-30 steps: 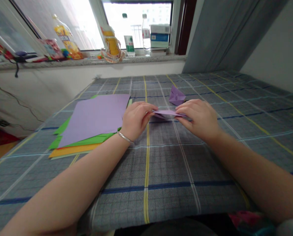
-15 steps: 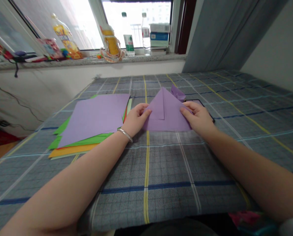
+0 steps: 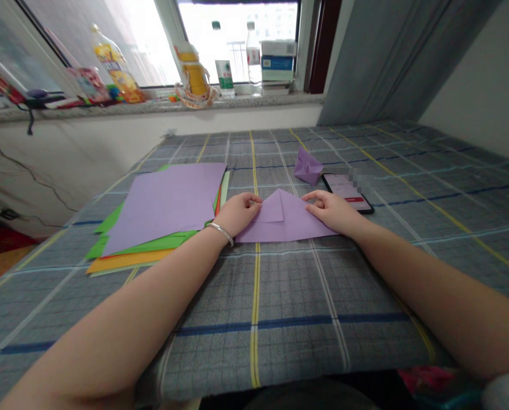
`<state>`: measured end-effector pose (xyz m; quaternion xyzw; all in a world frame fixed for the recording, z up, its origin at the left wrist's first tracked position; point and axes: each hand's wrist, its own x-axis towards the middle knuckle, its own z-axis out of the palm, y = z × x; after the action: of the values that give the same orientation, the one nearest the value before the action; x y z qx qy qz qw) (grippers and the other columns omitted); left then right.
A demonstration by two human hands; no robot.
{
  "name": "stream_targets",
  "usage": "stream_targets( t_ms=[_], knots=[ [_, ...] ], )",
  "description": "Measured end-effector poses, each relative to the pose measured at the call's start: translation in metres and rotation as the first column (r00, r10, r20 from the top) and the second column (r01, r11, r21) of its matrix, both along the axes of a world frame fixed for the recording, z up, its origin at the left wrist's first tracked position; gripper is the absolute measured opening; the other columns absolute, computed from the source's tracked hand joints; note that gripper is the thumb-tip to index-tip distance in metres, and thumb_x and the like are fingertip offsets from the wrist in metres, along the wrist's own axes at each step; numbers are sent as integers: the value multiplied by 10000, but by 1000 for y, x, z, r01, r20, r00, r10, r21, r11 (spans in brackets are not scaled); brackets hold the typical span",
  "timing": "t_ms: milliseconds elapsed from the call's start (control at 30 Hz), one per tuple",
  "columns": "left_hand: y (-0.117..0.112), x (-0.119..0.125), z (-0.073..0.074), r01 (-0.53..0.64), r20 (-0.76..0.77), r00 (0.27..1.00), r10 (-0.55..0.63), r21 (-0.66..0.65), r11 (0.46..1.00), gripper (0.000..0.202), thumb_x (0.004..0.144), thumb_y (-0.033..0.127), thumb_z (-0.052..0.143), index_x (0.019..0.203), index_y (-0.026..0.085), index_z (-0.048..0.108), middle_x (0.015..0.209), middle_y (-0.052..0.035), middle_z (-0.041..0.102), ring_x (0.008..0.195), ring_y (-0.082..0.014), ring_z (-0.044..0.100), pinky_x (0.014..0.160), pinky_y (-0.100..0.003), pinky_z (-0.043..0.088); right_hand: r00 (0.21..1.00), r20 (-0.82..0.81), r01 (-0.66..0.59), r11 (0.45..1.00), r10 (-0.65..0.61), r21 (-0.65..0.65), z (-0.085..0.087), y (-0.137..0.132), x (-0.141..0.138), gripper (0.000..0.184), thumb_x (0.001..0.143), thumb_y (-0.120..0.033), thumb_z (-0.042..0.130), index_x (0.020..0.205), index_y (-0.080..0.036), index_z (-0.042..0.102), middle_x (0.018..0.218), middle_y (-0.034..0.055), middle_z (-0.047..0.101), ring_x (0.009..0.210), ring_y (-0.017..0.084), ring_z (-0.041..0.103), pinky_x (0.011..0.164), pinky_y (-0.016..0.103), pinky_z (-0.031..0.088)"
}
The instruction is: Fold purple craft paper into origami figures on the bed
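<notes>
A sheet of purple paper (image 3: 299, 221), folded to a peak with a smaller triangular flap at its left middle, lies low over the tablecloth in front of me. My left hand (image 3: 238, 213) pinches its left sloping edge, thumb on the near side; a silver bangle circles that wrist. On the opposite slope, my right hand (image 3: 330, 209) grips the paper between thumb and fingers. Just beyond stands a small folded purple paper piece (image 3: 308, 167), touched by neither hand. Behind my right hand lies a phone (image 3: 343, 189) with its screen lit, partly blurred out.
Left of my hands is a stack of coloured sheets, a purple sheet (image 3: 169, 199) on top and green ones (image 3: 102, 246) sticking out. A plaid tablecloth (image 3: 288, 296) covers the table. Bottles, a yellow cup (image 3: 195, 77) and boxes (image 3: 277, 65) line the windowsill.
The folded paper has come down and toward me, its peak now lower and flatter. Both hands have shifted with it, and more of the small folded piece and phone shows.
</notes>
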<state>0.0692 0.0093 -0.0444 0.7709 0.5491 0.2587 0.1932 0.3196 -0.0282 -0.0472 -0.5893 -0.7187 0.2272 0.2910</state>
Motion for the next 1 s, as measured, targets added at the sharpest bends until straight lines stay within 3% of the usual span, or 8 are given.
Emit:
stream_targets(
  t_ms=[133,233,400,467,567,667,833,1000],
  knots=[
    [0,-1,-4,64,-165,985,-52,70,995,274,837,322,527,1011,230,719,636,-6,659,574,-169,582,534,-272,420,963,269,-1,996,-23,86,8,-5,-2,261,841,-241,578,1078,-184,673,725,25,670,648,166,611,564,273,431],
    [-4,1,-4,153,-268,958,-102,174,973,277,854,290,513,1016,221,726,676,-24,674,659,-187,601,664,-309,477,925,379,-26,994,-16,103,9,-7,-1,275,850,-269,575,1095,-196,679,793,48,704,682,188,635,604,295,464],
    [-14,6,-3,249,-432,899,-74,365,897,293,867,257,513,1076,192,708,996,-113,670,939,-261,576,866,-436,476,863,505,-136,967,10,213,5,-10,1,325,845,-334,584,1124,-189,668,1045,107,696,879,239,653,751,359,513],
    [-15,7,-5,334,-447,883,-141,387,860,328,884,236,500,1165,199,666,1130,-108,651,1021,-254,562,920,-436,464,850,524,-212,942,47,259,4,-10,-1,327,857,-297,564,1146,-181,662,1125,116,673,996,258,626,858,403,500],
    [-15,9,-9,472,-485,831,-272,356,806,362,927,242,448,1253,208,603,1296,-76,597,1198,-249,506,1044,-464,386,842,512,-361,884,171,297,-1,-9,-7,321,877,-194,507,1153,-194,670,1180,100,667,1121,255,574,981,446,445],
    [-14,11,-11,513,-519,791,-324,273,814,383,955,284,406,1290,194,570,1378,-74,542,1311,-273,430,1095,-517,319,837,467,-451,841,284,297,-5,-7,-12,334,884,-169,481,1152,-195,679,1233,111,649,1155,253,565,1011,465,429],
    [-15,10,-6,605,-578,680,-451,96,790,451,985,279,329,1408,159,432,1506,-92,376,1418,-264,281,1139,-496,252,804,469,-514,824,365,238,-3,-8,-10,344,871,-296,567,1178,-174,664,1257,127,635,1172,265,566,1026,461,423],
    [-20,8,-3,608,-612,619,-493,-25,794,549,997,397,303,1495,175,245,1571,-112,193,1463,-258,148,1164,-527,123,789,449,-540,822,419,183,3,-12,-4,565,754,-480,700,1231,-186,630,1347,140,568,1255,294,503,1059,481,387]
  ],
)
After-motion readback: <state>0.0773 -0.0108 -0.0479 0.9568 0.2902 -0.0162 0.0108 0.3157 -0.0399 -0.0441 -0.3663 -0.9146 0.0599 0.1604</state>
